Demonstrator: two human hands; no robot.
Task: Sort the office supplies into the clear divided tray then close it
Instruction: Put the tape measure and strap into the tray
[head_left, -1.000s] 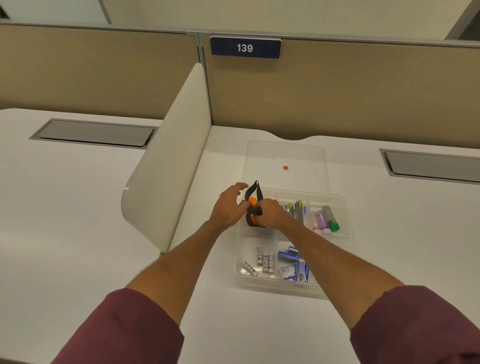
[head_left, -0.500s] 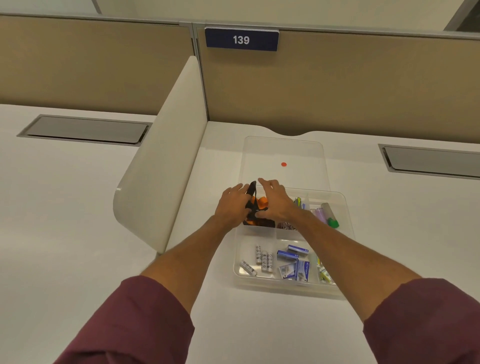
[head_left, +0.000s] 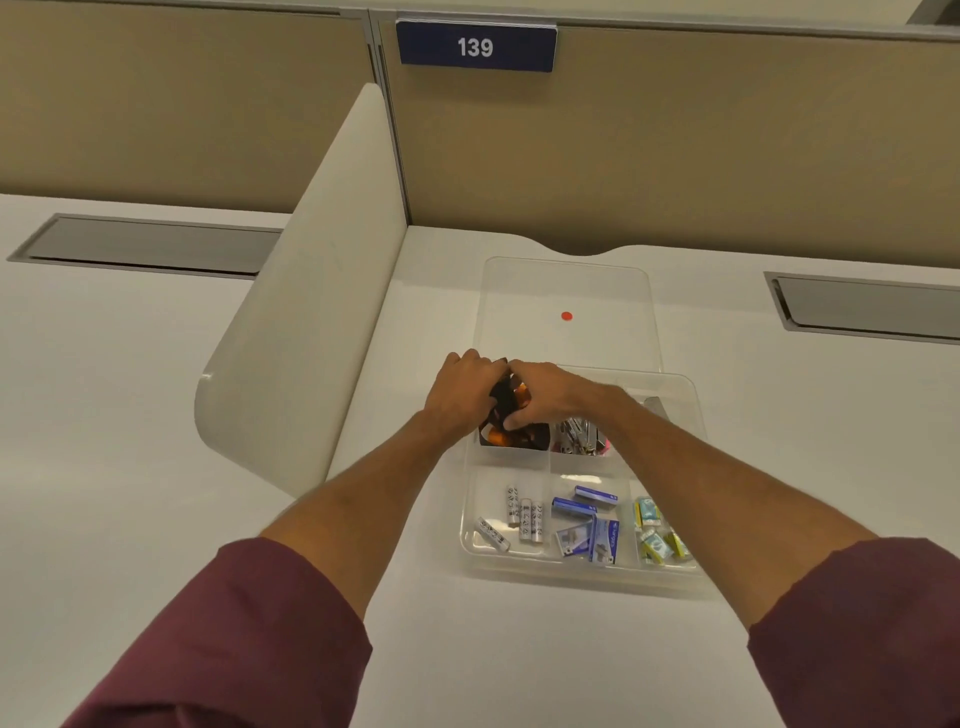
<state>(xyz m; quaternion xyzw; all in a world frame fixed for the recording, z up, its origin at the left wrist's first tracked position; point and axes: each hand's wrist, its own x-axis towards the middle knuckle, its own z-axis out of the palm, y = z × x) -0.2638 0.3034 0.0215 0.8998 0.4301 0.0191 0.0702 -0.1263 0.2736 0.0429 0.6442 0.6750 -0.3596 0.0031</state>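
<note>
We're seeing both maroon sleeves (head_left: 223, 639) at the near edge, forearms reaching out over the white table (head_left: 130, 467). Nearest to us in the clear divided tray (head_left: 582, 579), well short of the fingers: near-left compartment is holding white batteries (head_left: 522, 517), near-middle is holding blue staple boxes (head_left: 589, 525), near-right is holding small yellow and teal packets (head_left: 657, 532).

Further out, both hands are meeting over the tray's far-left compartment. Left hand (head_left: 465, 392) is curling its fingers (head_left: 480, 364) round the outer side of a black and orange item (head_left: 506, 415); right hand (head_left: 550, 392) is pressing its fingers (head_left: 519, 418) down on it from the other side. So both sets of fingers are closing on that item, which is sitting partly down in the far-left compartment, directly under them. We can't tell what the item is exactly, too much is covered.

Just right of the right-hand fingers, under the wrist, the far-middle compartment is holding a cluster of metal clips (head_left: 579, 436). The far-right compartment is mostly hiding behind the forearm.

Beyond the fingers, the clear lid (head_left: 566, 291) is lying flat on the table, its near edge touching the tray's far edge, with a red dot (head_left: 567, 316) on it. Left of the hands a white divider panel (head_left: 311, 291) is standing upright. Farthest out, the tan partition wall (head_left: 727, 145) is carrying a blue sign (head_left: 475, 47) reading 139.
</note>
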